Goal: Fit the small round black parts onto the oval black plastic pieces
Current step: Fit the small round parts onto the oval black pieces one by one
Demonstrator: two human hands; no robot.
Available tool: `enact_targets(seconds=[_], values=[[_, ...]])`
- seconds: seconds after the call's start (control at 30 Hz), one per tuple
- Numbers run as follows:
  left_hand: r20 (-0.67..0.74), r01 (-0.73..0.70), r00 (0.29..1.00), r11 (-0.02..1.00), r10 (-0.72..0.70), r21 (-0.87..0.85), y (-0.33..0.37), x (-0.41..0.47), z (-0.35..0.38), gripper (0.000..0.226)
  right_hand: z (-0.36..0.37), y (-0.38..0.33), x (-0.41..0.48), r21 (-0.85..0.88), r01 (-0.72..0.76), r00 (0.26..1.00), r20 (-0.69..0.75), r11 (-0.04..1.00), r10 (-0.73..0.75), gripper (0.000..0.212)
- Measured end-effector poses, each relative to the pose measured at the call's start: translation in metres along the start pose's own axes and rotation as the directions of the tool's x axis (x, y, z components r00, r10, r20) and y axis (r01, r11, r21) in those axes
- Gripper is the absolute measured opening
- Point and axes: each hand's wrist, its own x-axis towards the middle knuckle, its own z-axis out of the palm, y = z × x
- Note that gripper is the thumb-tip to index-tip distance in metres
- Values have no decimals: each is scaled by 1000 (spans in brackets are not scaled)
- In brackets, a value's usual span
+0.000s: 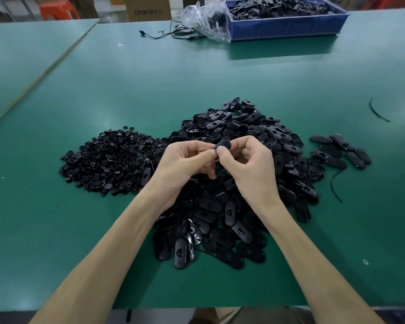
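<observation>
My left hand (185, 162) and my right hand (250, 164) meet above the middle of the table, both pinching one oval black plastic piece (223, 145) between thumbs and fingertips. Whether a round part sits on it is hidden by my fingers. Below the hands spreads a large heap of oval black pieces (232, 206). A flatter pile of small round black parts (110, 160) lies to the left of it. A small separate group of oval pieces (341, 152) lies to the right.
The green table mat (150, 90) runs to a seam at the left. At the far edge stand a blue bin of black parts (288, 26), a crumpled clear plastic bag (206, 22) and a black cable (168, 33). Black strips (377, 112) lie at the right.
</observation>
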Motion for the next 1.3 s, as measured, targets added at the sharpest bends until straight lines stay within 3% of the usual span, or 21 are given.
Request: enact_targets(seconds=[0.27, 0.43, 0.67, 0.9, 1.3], values=[[108, 19, 994, 997, -11, -75, 5, 0, -4, 13, 0, -4, 0, 124, -55, 998, 10, 991, 54, 11], [68, 9, 998, 999, -7, -32, 6, 0, -7, 15, -1, -4, -1, 139, -75, 997, 23, 987, 72, 15], [90, 0, 996, 1000, -2, 21, 8, 0, -11, 13, -3, -6, -2, 105, 24, 995, 95, 994, -34, 14], [123, -6, 992, 1000, 5, 8, 7, 1, -11, 11, -4, -5, -1, 202, -70, 993, 111, 977, 48, 11], [86, 19, 996, 1000, -20, 13, 7, 0, -9, 15, -4, -4, 0, 180, -71, 993, 107, 981, 53, 10]])
